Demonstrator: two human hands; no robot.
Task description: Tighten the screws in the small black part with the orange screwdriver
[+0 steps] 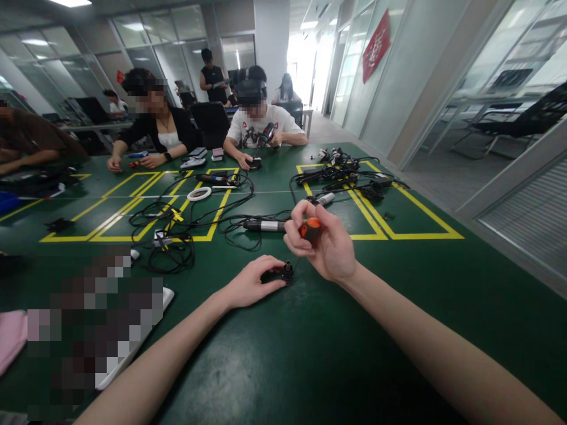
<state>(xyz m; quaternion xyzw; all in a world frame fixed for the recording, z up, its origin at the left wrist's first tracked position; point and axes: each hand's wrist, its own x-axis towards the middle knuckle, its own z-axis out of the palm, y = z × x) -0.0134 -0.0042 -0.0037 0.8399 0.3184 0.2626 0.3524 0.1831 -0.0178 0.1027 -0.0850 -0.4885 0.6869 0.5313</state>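
Resting on the green table (248, 366), my left hand (252, 283) pinches a small black cylindrical part (287, 273) between thumb and fingers. The part stands upright, with a ring-like top. My right hand (325, 242) is raised just above and to the right of it, fingers wrapped round the orange-and-black handle of a screwdriver (311, 229). Its thin shaft points down toward the small part; I cannot tell whether the tip touches it. Behind my right hand lies a black-and-silver electric screwdriver (263, 226) with a cable.
Coiled black cables (168, 251) lie to the left, and a pile of black cables and parts (332, 171) sits at the back right. Yellow tape (425, 236) marks the table. A white ring (199, 193) lies mid-table. Across from me a person (266, 121) holds a power tool.
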